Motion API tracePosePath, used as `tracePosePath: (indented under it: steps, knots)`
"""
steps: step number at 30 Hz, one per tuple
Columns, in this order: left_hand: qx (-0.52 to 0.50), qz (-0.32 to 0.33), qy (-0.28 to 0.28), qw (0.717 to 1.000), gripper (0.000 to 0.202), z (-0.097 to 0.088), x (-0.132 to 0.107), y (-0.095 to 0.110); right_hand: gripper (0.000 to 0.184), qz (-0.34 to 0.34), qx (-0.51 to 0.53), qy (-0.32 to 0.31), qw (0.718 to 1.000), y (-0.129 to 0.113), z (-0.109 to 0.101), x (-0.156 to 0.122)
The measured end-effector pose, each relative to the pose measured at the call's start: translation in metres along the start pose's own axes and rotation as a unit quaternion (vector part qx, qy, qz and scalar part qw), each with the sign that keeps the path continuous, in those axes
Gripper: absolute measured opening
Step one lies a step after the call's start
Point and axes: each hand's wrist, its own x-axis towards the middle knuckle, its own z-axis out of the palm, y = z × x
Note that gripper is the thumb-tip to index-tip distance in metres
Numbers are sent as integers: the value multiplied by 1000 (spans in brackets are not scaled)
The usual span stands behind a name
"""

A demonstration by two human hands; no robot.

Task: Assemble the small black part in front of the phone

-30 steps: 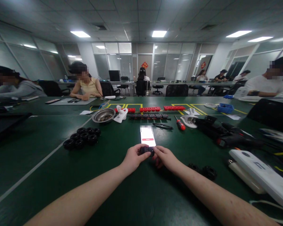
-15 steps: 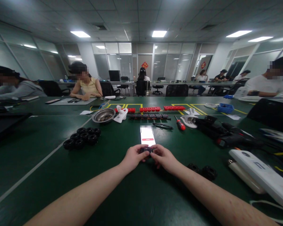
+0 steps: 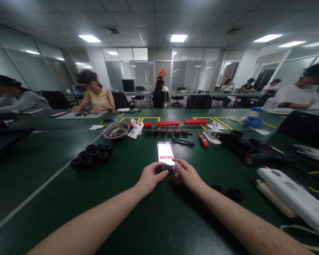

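My left hand [image 3: 150, 177] and my right hand [image 3: 186, 173] meet over the green table [image 3: 55, 191], both pinched on a small black part [image 3: 164, 169] held between them just above the surface. A lit phone [image 3: 165, 153] lies flat right behind the part. Two black wheels [image 3: 230, 192] rest beside my right forearm. A cluster of several black wheels [image 3: 91, 156] sits to the left of my hands.
Farther back lie a metal bowl [image 3: 116, 130], white holders [image 3: 136, 128], red and black part strips [image 3: 168, 123], glasses [image 3: 183, 142], a red screwdriver [image 3: 202, 140] and a black power tool [image 3: 251, 152]. A white device [image 3: 292, 198] lies at the right. Other people sit at tables around.
My hands have shifted slightly on the small black part, the right fingers opening a little around it. Everything else on the table stays where it was.
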Motion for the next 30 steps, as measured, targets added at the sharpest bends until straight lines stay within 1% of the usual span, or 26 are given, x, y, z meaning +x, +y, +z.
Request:
tracePosePath:
  steps: [3, 6, 8, 13, 16, 19, 21, 23, 26, 28, 30]
  knots:
    - [7, 23, -14, 1000, 29, -2, 0, -2, 36, 33, -13, -20, 999, 2, 0, 0]
    - [9, 26, -20, 999, 30, -3, 2, -5, 33, 24, -12, -35, 999, 0, 1, -1]
    - [9, 23, -17, 1000, 31, -4, 3, -6, 36, 18, -5, -39, 999, -3, 1, -3]
    - [10, 27, -25, 999, 29, -1, 1, -4, 35, 46, -11, -50, 998, -2, 3, -4]
    - [15, 31, -31, 999, 31, -1, -1, -2, 36, 27, -12, -45, 999, -1, 3, -2]
    - [13, 24, -35, 999, 32, -1, -1, -3, 43, -13, -1, -41, 999, -2, 2, -2]
    - [7, 19, -33, 999, 31, -2, 0, -5, 44, -21, 12, -40, 999, -4, 2, -2]
    - [1, 16, -25, 1000, 30, -1, 1, -5, 43, -5, 22, -29, 999, -5, 1, -2]
    - [1, 13, -21, 1000, 29, 0, 0, -3, 44, 37, 13, -17, 999, -2, 1, -2]
    - [3, 13, -31, 999, 30, 1, -1, -2, 43, 55, 0, -30, 998, 0, 1, -1]
    - [6, 12, -42, 999, 32, 1, -2, -1, 39, 53, -12, -45, 998, 0, 0, -1]
